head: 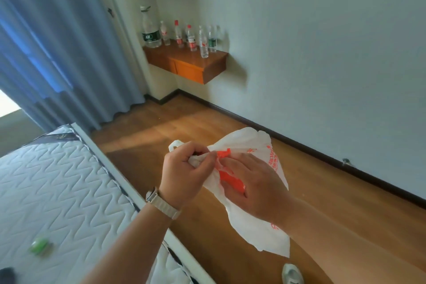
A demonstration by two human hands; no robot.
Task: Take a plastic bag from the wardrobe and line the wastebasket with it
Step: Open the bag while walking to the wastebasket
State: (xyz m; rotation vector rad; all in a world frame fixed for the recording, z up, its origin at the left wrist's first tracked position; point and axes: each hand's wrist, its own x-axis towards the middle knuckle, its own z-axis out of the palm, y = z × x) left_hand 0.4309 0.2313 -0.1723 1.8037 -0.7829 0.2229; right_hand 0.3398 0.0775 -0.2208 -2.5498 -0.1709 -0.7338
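Observation:
A white plastic bag [251,145] with orange print hangs crumpled in front of me, over the wooden floor. My left hand [184,173], with a watch on its wrist, pinches the bag's top edge near one handle. My right hand [253,184] lies against the bag's middle, fingers gripping the plastic by the orange print. The lower part of the bag droops below my right wrist. No wastebasket or wardrobe is in view.
A bare quilted mattress [57,191] fills the lower left, with a small green object [41,245] on it. A wall-mounted wooden shelf [191,64] carries several water bottles [179,34]. Blue curtains [46,41] hang at left. A white shoe [292,274] shows below.

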